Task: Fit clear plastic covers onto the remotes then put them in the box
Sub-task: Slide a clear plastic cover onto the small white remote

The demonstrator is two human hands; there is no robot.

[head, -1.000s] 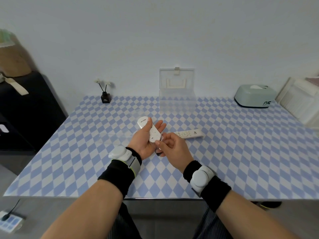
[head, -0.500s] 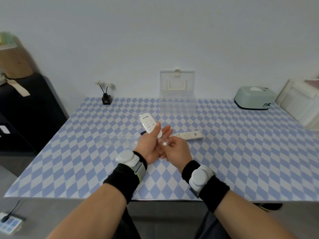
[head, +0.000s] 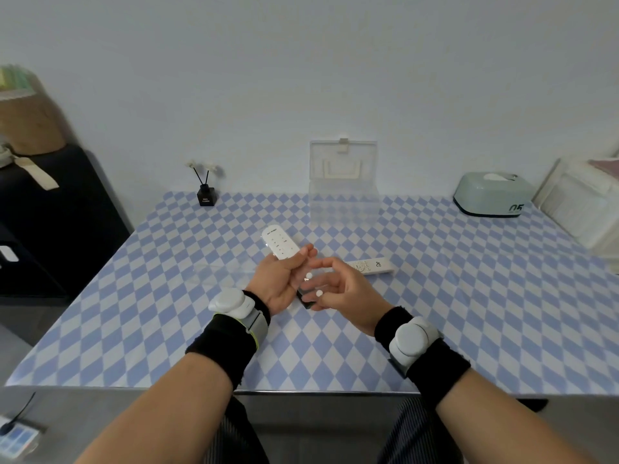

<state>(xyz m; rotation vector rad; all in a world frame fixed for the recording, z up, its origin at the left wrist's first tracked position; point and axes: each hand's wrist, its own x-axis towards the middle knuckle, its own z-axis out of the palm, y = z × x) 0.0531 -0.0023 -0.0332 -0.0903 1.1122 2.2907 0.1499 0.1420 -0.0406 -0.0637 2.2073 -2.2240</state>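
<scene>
- gripping a white remote (head: 280, 246) in the left hand (head: 280, 283), fingers wrapped round its near end, far end tilted up and away; small print on its top is too fine to read.
- the right hand (head: 341, 289) sits just right of it, fingers loosely curled; it seems to pinch a clear plastic cover, though the film is nearly invisible, so what it holds is uncertain.
- a dark object (head: 305, 300) peeks out between the two hands, mostly hidden.
- a second white remote (head: 371, 266) lies flat on the checked table (head: 469, 296), just right of the hands, with dark marks on it.
- a clear box (head: 343, 202) stands at the far middle, lid raised against the wall; nothing shows inside.
- the mint tissue box (head: 492, 198) at far right reads "05".
- a black diffuser bottle (head: 205, 197) at far left carries a white label, possibly "reed".
- a faint clear sheet (head: 221, 273) lies left of the hands.
</scene>
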